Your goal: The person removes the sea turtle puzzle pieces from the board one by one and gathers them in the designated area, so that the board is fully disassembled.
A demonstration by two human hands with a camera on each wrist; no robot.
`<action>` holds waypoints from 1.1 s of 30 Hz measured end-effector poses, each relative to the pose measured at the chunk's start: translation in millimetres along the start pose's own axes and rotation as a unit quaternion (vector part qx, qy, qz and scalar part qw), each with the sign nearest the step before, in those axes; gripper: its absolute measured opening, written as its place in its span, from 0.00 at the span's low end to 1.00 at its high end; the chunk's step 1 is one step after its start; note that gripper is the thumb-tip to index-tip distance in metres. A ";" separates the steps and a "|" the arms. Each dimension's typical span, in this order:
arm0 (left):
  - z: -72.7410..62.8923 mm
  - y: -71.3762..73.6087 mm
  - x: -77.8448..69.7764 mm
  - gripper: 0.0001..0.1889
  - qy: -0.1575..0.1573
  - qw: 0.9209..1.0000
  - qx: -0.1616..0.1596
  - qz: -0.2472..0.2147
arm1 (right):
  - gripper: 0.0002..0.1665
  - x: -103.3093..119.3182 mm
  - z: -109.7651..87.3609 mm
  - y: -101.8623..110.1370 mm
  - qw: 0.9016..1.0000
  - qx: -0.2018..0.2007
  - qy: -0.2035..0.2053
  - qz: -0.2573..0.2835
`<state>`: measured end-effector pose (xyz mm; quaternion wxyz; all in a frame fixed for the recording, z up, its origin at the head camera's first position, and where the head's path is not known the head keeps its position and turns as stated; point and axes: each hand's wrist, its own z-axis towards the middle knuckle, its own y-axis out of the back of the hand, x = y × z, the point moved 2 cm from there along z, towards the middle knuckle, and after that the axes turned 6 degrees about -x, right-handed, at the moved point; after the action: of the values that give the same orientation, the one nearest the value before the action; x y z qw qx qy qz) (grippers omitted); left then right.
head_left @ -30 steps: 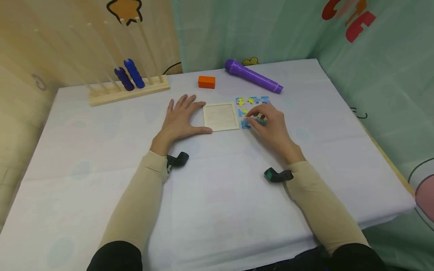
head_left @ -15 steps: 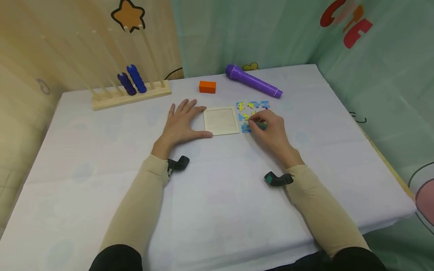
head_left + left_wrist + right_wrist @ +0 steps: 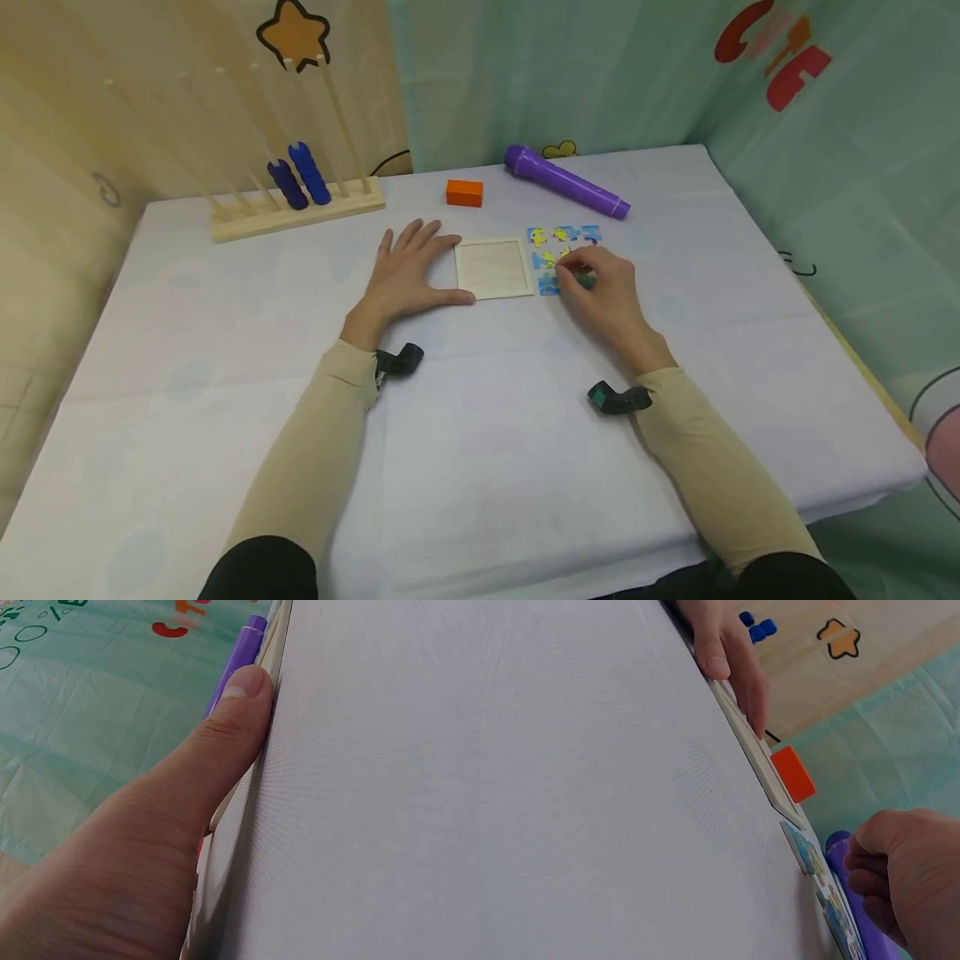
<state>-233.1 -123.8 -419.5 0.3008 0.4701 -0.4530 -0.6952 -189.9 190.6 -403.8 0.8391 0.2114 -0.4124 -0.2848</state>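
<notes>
A square pale wooden tray (image 3: 495, 268) lies flat on the table, with a shallow recess facing up. My left hand (image 3: 403, 271) rests at its left side, fingers spread, thumb along the near corner and index finger at the far one. Right of the tray lies a group of blue-and-yellow jigsaw puzzle pieces (image 3: 548, 286). Over them is my right hand (image 3: 602, 287), fingers curled, thumb and index tips close together among the pieces. It covers part of the group. I cannot tell whether a piece is between those fingertips.
A purple toy microphone (image 3: 567, 182) lies behind the pieces, and an orange block (image 3: 464, 193) sits behind the tray. At the back left stands a wooden peg rack (image 3: 300, 217) with tall rods and dark blue beads (image 3: 309, 172). Curtains border the white-covered table (image 3: 480, 467).
My right thumb and index tips have drawn closer together and moved slightly toward the pieces. My left hand stays at the tray. The head view has shifted a little.
</notes>
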 end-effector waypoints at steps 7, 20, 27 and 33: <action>2.6 -0.2 2.0 0.54 0.001 1.000 -0.014 -0.015 | 0.12 -2.5 5.5 1.6 1.000 0.007 -0.011 -0.027; 9.0 -3.8 1.3 0.55 -0.001 0.999 0.005 -0.036 | 0.56 -31.2 14.3 50.4 0.977 0.167 -0.049 -0.119; 1.1 9.1 15.3 0.56 -0.002 0.999 0.009 -0.033 | 0.60 -47.6 5.0 74.2 0.977 0.146 -0.068 -0.138; -4.7 11.1 22.1 0.56 -0.002 0.999 0.006 -0.049 | 0.59 -54.1 1.4 83.1 0.979 0.129 -0.062 -0.148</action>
<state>-237.1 -148.6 -418.5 0.2623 0.4928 -0.4341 -0.7070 -192.7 287.8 -385.0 0.7260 0.3588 -0.4613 -0.3625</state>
